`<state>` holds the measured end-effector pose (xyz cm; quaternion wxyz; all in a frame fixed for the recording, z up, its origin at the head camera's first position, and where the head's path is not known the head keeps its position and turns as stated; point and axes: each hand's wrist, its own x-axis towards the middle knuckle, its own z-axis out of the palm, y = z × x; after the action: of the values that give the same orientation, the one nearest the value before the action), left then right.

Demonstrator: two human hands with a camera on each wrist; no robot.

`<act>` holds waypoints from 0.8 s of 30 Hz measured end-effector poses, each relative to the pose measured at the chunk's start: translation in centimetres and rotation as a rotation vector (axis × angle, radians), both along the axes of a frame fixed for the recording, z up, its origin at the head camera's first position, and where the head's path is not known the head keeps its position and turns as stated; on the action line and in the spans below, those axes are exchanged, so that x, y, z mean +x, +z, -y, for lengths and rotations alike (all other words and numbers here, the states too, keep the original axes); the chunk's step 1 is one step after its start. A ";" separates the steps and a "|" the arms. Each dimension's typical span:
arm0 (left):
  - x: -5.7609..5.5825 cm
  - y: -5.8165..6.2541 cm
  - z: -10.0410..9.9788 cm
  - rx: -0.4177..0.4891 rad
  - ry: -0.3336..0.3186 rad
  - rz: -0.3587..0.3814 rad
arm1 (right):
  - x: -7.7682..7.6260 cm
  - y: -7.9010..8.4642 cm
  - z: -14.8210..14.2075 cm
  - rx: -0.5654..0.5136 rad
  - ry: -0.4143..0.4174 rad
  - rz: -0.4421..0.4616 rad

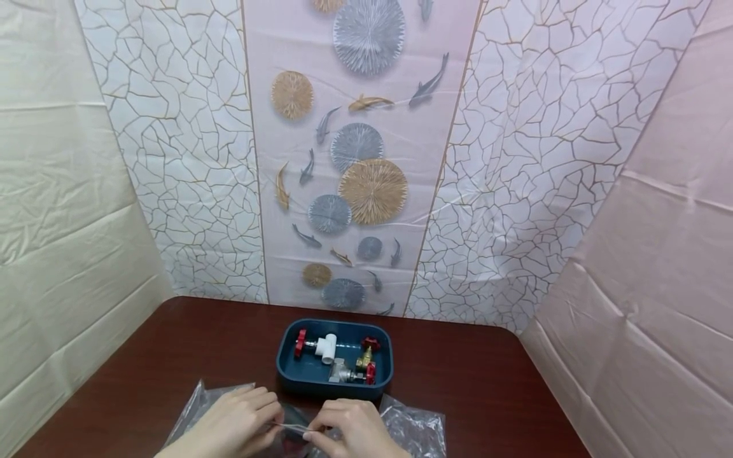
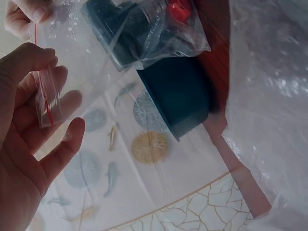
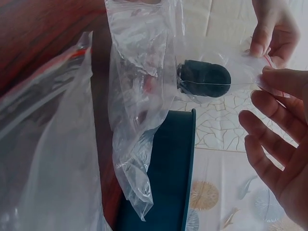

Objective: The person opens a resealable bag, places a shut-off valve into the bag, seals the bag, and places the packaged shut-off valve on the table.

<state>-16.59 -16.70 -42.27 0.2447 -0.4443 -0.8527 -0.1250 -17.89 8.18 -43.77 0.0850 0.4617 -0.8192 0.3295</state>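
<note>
At the front of the table, my left hand [image 1: 243, 416] and right hand [image 1: 354, 425] pinch the top edge of a clear zip bag [image 2: 50, 103] between thumbs and index fingers. A red seal strip runs along that edge, and the hands stand close together on it. Inside hangs a dark green pipe fitting [image 3: 204, 79], with a red knob [image 2: 179, 10] showing at its end. The other fingers of both hands are loosely spread. In the head view the hands hide much of the bag.
Just beyond the hands stands a dark blue tray [image 1: 321, 387]. It holds a white tee valve [image 1: 326, 348], a silvery valve [image 1: 340, 371] and a brass valve [image 1: 364, 359], all with red handles. Clear plastic bags [image 1: 415, 429] lie on both sides. Patterned cloth [image 1: 189, 191] encloses the table.
</note>
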 end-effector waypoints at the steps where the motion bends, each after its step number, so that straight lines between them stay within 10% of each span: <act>1: 0.0 -0.1 0.1 -0.001 0.003 -0.003 | 0.0 0.0 -0.1 -0.002 0.002 0.006; 24: -0.2 -0.5 2.4 0.065 -0.026 -0.142 | -0.3 -0.4 -0.7 -0.022 0.027 0.017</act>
<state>-16.80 -19.11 -42.77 0.3173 -0.4550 -0.8227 -0.1241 -18.17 8.88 -44.13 0.0789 0.4691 -0.8097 0.3435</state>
